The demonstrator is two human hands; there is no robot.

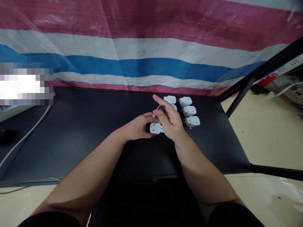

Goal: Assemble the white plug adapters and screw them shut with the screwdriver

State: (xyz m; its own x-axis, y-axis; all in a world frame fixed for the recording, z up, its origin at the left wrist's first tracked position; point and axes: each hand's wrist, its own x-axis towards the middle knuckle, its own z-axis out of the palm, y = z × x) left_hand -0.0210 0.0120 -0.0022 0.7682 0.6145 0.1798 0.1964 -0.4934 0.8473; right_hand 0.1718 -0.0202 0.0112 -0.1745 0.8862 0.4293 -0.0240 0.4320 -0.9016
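Observation:
A white plug adapter (155, 129) with small holes in its face is gripped at its left side between the thumb and fingers of my left hand (139, 127). My right hand (170, 121) pinches a small screwdriver (156, 118), its index finger stretched out. The screwdriver's shaft points down, with the tip at a hole in the adapter's upper part. Partly behind my right hand are more white adapters, one of them (169, 100) near the fingers. To the right, others with metal pins stand in a column, such as a white adapter (192, 121).
The black table (78, 126) runs to a striped tarp (132, 67) at the back. A white cable (30, 134) and a dark object (8, 136) lie at the left. Black metal frame bars (239, 102) edge the right. A tiny brass-coloured piece (190, 128) lies by the adapters.

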